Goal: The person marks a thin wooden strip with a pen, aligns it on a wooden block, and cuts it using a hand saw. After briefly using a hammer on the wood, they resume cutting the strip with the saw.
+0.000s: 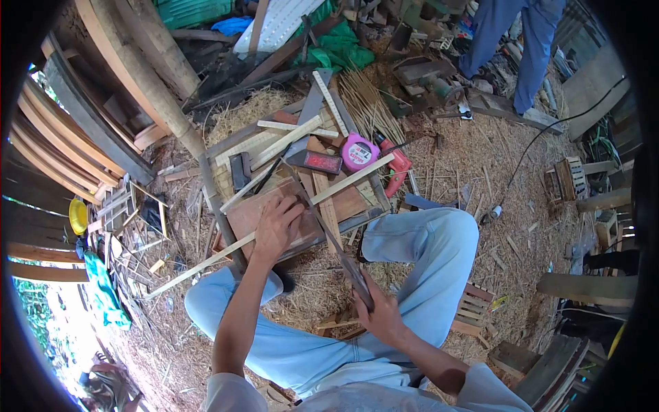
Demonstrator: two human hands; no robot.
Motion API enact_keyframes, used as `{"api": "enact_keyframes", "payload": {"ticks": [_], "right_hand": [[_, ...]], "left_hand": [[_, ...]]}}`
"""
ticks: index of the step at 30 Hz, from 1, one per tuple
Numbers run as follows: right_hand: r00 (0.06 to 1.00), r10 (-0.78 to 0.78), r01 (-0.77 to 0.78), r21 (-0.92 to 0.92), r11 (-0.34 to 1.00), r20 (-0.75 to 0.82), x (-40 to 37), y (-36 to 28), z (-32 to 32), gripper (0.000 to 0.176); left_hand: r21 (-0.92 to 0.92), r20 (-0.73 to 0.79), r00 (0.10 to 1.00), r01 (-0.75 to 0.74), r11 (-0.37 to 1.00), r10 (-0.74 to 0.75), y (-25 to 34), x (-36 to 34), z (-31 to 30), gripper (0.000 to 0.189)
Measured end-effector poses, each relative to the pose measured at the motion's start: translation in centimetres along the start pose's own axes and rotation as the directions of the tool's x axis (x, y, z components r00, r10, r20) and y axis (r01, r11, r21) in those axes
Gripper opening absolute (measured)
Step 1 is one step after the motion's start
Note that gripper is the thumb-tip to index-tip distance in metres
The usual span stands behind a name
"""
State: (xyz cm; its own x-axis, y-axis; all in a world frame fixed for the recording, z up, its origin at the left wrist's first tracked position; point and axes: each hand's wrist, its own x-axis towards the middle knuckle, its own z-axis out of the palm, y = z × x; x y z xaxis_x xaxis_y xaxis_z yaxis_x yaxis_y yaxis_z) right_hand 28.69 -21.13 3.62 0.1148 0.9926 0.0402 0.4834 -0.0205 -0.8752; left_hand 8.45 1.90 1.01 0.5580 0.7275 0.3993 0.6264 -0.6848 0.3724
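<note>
Left hand point(276, 226) lies flat with fingers spread, pinning the long strip point(350, 181) on the wooden block point(239, 218) near its middle. Right hand point(379, 314) is clenched round the knife point(329, 237) handle, with the blade slanting over the block's right edge. Advice: hold the pinning fingers behind the edge and cut away from the knees. A tape measure point(358, 152) and offcuts crowd the far edge. The floor to the right looks freer.

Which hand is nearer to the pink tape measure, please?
Left. The left hand presses the strip on the wooden block, a little short of the tape measure; the right hand grips the knife farther back.
</note>
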Motion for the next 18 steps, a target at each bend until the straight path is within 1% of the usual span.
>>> {"api": "enact_keyframes", "payload": {"ticks": [1,4,7,9,10,12,14,16,18], "right_hand": [[0.997,0.066,-0.066,0.019,0.998,0.027,-0.5,-0.2,-0.5,0.062],[0.998,0.062,-0.062,-0.033,0.998,0.013,1.4,-0.6,0.9,0.062],[0.995,0.094,-0.094,-0.045,0.995,0.017,6.7,-1.5,2.7,0.057],[0.997,0.074,-0.073,-0.025,0.997,0.003,6.9,-1.3,3.1,0.057],[0.998,0.058,-0.058,-0.012,0.998,-0.005,7.1,-1.4,3.2,0.056],[1.0,0.024,-0.025,-0.053,0.998,-0.013,5.4,-0.9,2.3,0.056],[1.0,-0.017,0.016,-0.086,0.996,-0.015,2.8,0.1,0.9,0.056],[0.996,0.076,-0.075,-0.042,0.996,0.043,0.6,0.4,-0.8,0.057],[0.994,0.092,-0.09,-0.047,0.995,0.057,0.5,0.3,-1.6,0.058]], "left_hand": [[0.001,-0.004,1.0,0.008,1.0,-0.008,-0.1,0.0,-0.1,0.019],[-0.002,-0.025,1.0,0.007,1.0,-0.007,0.4,0.1,0.0,0.019],[0.034,-0.03,0.999,-0.009,0.999,0.01,0.1,0.1,-0.3,0.019],[0.01,-0.01,0.997,0.075,0.997,-0.075,-0.1,0.3,-0.3,0.02],[0.008,-0.011,0.997,0.075,0.997,-0.075,-0.3,0.4,-0.2,0.02],[-0.008,-0.067,0.997,0.027,1.0,-0.027,-0.3,0.1,0.1,0.021],[-0.013,-0.088,0.996,0.028,1.0,-0.029,-0.1,0.3,0.0,0.021],[-0.023,-0.101,0.994,0.029,0.999,-0.031,0.0,0.5,-0.2,0.022],[-0.057,-0.076,0.996,0.042,0.998,-0.046,0.3,0.4,-0.2,0.021]]}}
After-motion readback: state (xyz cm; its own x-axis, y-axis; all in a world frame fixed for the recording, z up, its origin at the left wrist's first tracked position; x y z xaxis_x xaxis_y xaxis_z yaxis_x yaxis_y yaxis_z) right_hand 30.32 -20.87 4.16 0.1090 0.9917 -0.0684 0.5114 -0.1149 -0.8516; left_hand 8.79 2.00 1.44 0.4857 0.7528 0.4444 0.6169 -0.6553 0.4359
